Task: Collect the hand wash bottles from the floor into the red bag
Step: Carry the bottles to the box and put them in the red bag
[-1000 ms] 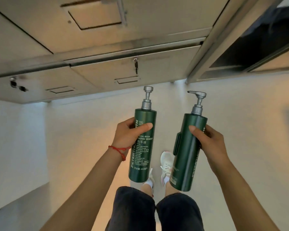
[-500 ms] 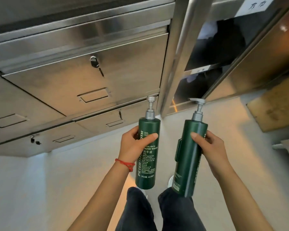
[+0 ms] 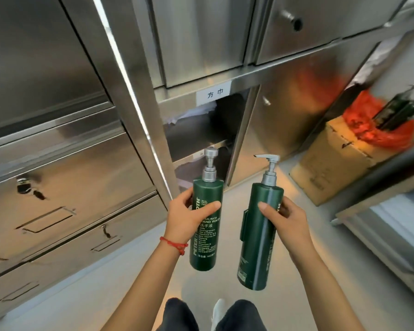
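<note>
My left hand (image 3: 183,215) grips a dark green hand wash bottle (image 3: 204,244) with a silver pump, held upright with its white label facing me. My right hand (image 3: 289,219) holds a second green hand wash bottle (image 3: 258,244), also upright, its back side towards me. Both bottles hang in the air in front of my knees. At the far right the red bag (image 3: 378,130) sits open on a cardboard box (image 3: 328,163), with several dark pump bottles (image 3: 397,108) sticking out of it.
Stainless steel cabinets (image 3: 65,163) with locked drawers fill the left and centre. One compartment under a white label (image 3: 213,93) stands open with cloth inside. A metal rack (image 3: 392,225) stands at the right. Pale floor lies between me and the box.
The view has swung up and to the right, from the floor and lower drawers to the cabinets, and the red bag on the box has come into sight. Both hands still hold their bottles.
</note>
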